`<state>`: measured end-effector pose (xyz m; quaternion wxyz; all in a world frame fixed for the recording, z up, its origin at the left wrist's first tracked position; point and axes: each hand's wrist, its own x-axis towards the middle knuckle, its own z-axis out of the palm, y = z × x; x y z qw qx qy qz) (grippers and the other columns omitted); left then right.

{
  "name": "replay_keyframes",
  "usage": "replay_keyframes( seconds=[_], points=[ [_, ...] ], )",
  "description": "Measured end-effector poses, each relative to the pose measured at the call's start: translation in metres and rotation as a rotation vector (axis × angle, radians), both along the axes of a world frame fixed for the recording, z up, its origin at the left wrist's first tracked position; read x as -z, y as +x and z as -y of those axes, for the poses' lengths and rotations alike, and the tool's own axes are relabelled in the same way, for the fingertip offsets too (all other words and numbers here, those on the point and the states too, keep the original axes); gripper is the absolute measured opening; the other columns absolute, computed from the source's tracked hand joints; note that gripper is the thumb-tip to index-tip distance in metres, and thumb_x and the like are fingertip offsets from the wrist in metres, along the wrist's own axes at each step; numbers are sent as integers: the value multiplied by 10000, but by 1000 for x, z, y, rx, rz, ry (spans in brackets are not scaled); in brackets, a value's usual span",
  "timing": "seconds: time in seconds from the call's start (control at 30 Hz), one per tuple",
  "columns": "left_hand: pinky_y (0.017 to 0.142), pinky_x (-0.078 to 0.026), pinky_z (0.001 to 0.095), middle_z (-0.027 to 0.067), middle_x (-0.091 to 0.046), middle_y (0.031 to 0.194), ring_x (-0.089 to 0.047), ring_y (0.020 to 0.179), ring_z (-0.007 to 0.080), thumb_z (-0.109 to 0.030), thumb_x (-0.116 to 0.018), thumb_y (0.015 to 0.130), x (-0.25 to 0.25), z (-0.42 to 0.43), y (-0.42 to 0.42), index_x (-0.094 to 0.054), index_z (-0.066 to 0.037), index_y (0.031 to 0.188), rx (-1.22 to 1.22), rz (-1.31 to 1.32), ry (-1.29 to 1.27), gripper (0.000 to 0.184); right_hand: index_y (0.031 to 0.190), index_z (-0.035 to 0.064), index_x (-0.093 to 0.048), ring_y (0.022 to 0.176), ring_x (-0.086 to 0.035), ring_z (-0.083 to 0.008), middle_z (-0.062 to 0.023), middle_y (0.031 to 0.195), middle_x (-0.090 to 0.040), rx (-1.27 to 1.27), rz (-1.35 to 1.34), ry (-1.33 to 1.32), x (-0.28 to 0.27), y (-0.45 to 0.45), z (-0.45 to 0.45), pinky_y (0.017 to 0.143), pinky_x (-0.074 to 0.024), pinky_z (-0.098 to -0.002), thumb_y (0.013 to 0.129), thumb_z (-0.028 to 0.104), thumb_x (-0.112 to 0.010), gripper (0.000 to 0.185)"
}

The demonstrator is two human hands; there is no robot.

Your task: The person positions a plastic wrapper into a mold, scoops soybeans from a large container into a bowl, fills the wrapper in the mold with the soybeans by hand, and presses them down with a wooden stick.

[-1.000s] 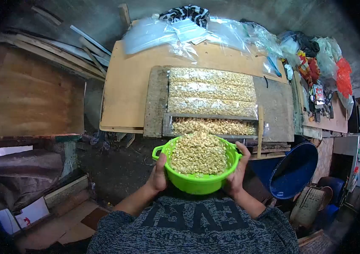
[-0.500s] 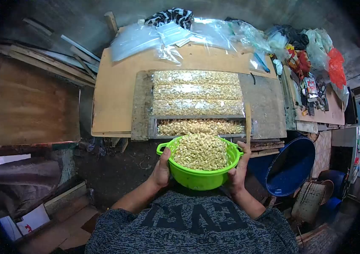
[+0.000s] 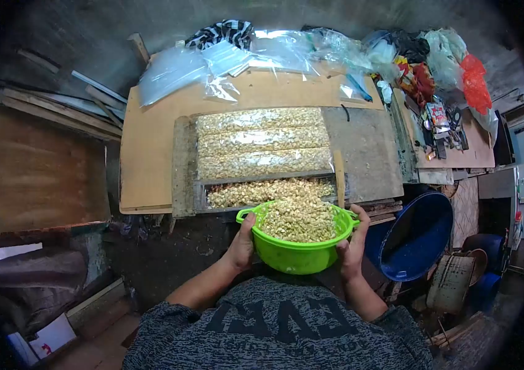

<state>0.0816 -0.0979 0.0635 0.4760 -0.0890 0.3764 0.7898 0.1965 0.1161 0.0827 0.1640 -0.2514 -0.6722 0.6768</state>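
By a wooden table, holds a green bowl heaped with puffed grain between left hand and right hand, both half-curled round its sides with some fingers hidden, partly blocking a tray behind.

Seemingly a rough workshop, with board-topped worktable, stacked timber, big blue tub and heaped plastic bags.
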Motion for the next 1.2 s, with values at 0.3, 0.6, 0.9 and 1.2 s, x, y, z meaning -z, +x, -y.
replay_keyframes(
  seconds=[0.3, 0.6, 0.9, 1.2],
  points=[
    [1084, -388, 378, 131, -519, 1375, -514, 1247, 231, -633, -431, 948, 3, -16, 1, -405, -42, 1437, 30, -42, -72, 768, 1431, 26, -271, 1225, -417, -257, -134, 1329, -367, 56, -32, 75, -2, 4, -13, 1057, -349, -412, 665, 770, -714, 1156],
    [1081, -415, 447, 202, -469, 1420, -519, 1265, 315, -695, -401, 917, -3, 31, 0, -339, -8, 1462, -87, -88, -133, 880, 1414, 4, -294, 1193, -422, -245, -141, 1302, -386, -76, -9, 75, 4, -11, 26, 1039, -350, -402, 710, 769, -674, 1107],
    [1093, -377, 376, 139, -497, 1404, -503, 1273, 232, -654, -359, 959, 2, 82, -3, -371, -18, 1449, -167, -94, -120, 803, 1402, 11, -313, 1235, -392, -259, -140, 1301, -367, -184, 45, 149, 13, -29, 60, 1065, -324, -403, 704, 771, -676, 1093],
    [1082, -406, 446, 178, -484, 1411, -512, 1272, 298, -697, -385, 914, -10, 121, -9, -352, -18, 1459, -225, -121, -189, 871, 1403, 10, -303, 1228, -394, -243, -127, 1298, -373, -239, -69, 55, 6, -46, 100, 1069, -317, -401, 720, 730, -696, 1067]
  ],
)
